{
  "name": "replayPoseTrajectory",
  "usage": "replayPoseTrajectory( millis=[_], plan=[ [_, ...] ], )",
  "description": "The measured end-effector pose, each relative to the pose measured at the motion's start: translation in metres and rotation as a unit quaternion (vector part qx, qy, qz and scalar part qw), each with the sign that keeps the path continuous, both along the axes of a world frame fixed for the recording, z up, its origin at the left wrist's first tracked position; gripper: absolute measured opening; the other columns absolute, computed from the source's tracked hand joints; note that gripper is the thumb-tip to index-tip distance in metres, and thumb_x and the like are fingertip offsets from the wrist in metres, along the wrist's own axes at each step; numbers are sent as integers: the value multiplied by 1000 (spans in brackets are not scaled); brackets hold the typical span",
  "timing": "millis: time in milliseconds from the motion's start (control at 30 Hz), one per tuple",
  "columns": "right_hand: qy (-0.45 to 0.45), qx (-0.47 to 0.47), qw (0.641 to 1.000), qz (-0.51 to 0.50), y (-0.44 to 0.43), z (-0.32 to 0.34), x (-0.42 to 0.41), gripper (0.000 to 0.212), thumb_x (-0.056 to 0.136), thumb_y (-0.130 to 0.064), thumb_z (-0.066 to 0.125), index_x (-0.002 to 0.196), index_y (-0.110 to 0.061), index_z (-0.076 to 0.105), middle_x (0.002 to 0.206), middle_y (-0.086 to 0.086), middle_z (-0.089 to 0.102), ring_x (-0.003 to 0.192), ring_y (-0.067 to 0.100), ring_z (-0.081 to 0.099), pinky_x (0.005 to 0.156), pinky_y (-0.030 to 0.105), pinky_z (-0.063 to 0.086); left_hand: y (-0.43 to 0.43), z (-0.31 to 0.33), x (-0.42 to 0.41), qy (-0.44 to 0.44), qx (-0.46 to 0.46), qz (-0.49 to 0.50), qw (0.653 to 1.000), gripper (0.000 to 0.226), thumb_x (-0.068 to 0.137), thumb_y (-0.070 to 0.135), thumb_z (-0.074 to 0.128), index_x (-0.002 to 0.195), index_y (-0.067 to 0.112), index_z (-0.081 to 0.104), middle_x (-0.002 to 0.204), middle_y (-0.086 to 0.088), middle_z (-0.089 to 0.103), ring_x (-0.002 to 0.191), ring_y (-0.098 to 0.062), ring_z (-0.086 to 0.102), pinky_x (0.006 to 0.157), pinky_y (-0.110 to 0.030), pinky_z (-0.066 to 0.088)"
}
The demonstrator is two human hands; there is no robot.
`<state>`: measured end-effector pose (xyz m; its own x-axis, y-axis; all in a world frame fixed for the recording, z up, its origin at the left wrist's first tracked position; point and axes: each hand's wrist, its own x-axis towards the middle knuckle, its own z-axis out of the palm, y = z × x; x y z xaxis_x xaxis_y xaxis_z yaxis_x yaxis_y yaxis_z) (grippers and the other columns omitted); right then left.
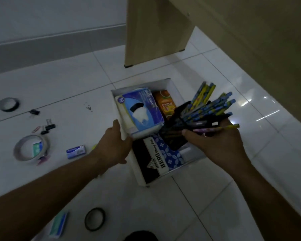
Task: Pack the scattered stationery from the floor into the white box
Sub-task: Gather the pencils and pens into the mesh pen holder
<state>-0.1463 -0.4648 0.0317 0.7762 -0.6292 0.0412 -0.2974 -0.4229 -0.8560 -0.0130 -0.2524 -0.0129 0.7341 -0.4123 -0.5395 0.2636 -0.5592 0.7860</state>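
Nearest floor: a black tape ring (94,219) and a green-blue packet (58,223) lie loose on the tiles, not yet packed.
Left hand (115,145): it grips the left wall of the white box (139,173), thumb up along the rim, steadying it.
Right hand (214,141): closed round a fanned pencil bundle (207,108), held tilted above the box's right side. A dark holder (179,126) sits round the lower ends; whether it is a cup or a case I cannot tell.
Box contents: a stamp pad carton (156,157) and a blue patterned pack (172,153) sit at the near end. A face mask pack (142,110) and an orange carton (164,104) sit farther in.
Free space: probably only the right-hand strip, under the bundle.
Doing it well: square the fanned ends first, then lower the bundle flat along the right wall. Loose pencils may well slip out over the rim.
Left floor: a staples box (76,151), a pale tape roll (30,147) and binder clips (48,127) lie well apart from the box.
Farthest: a grey tape roll (8,104) lies near the wall.
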Motion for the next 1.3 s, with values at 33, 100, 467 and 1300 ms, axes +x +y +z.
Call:
replayPoseTrajectory(
  millis=[33,100,467,1300],
  plan=[
    [20,-20,999,-21,-2,-8,-8,42,56,-46,86,88,-26,69,81,-14,74,79,1,71,71,30,62,-1,-4,-1,67,-16,10,998,56,97,26,51,146,24,25,132,2,41,104,-30,59,69,-47,61],
    [53,-61,996,-48,-4,-23,-21,43,54,-56,83,87,-37,65,78,-15,72,75,-2,69,66,36,62,-4,-6,-5,75,-19,-2,997,37,99,23,43,136,17,40,124,-15,58,95,-34,67,68,-49,61],
    [136,-148,977,-77,-12,-65,-27,72,52,-66,71,109,-27,54,109,-5,41,113,16,39,93,36,44,-3,-9,-18,132,-55,96,985,23,97,19,48,117,8,51,116,-23,57,99,-41,63,58,-50,59],
    [125,-133,970,-159,45,-59,-45,87,71,-51,77,135,-5,38,137,12,41,127,29,43,105,40,38,19,-25,-27,49,-79,74,993,40,91,33,58,127,25,44,116,3,59,95,-13,65,68,-36,60]
  ],
)
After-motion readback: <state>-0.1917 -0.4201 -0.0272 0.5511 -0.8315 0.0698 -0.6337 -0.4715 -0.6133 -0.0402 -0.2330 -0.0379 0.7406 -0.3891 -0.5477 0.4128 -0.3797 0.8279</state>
